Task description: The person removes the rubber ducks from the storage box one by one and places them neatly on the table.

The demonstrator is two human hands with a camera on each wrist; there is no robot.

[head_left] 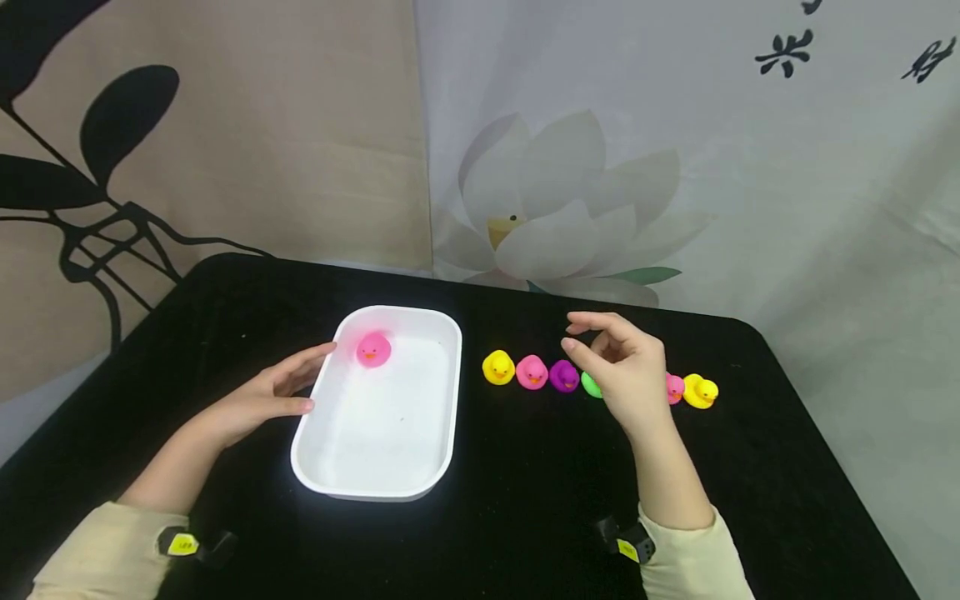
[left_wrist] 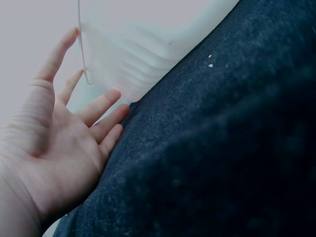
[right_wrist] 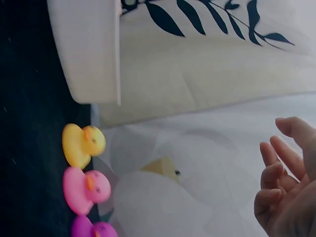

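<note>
A white rectangular tray (head_left: 375,442) holds one pink rubber duck (head_left: 373,350) near its far left corner. At the tray's left side is my left hand (head_left: 258,398), fingers spread, fingertips right at the rim; the left wrist view has them against the ribbed outer wall (left_wrist: 143,54). My right hand (head_left: 630,371) hovers over a row of rubber ducks, fingers loosely bent and nothing between thumb and fingertips. From the left, the row shows yellow (head_left: 498,367), pink (head_left: 532,372), purple (head_left: 564,377) and green (head_left: 591,385) ducks. Past the hand come a pink duck (head_left: 674,388) and a yellow duck (head_left: 701,392); the hand hides the part between.
A black cloth (head_left: 510,517) covers the table under the tray and ducks. Behind its far edge hangs a pale curtain (head_left: 337,150) printed with dark leaves and a lotus. Each sleeve cuff bears a dark wrist device with a yellow label (head_left: 183,545).
</note>
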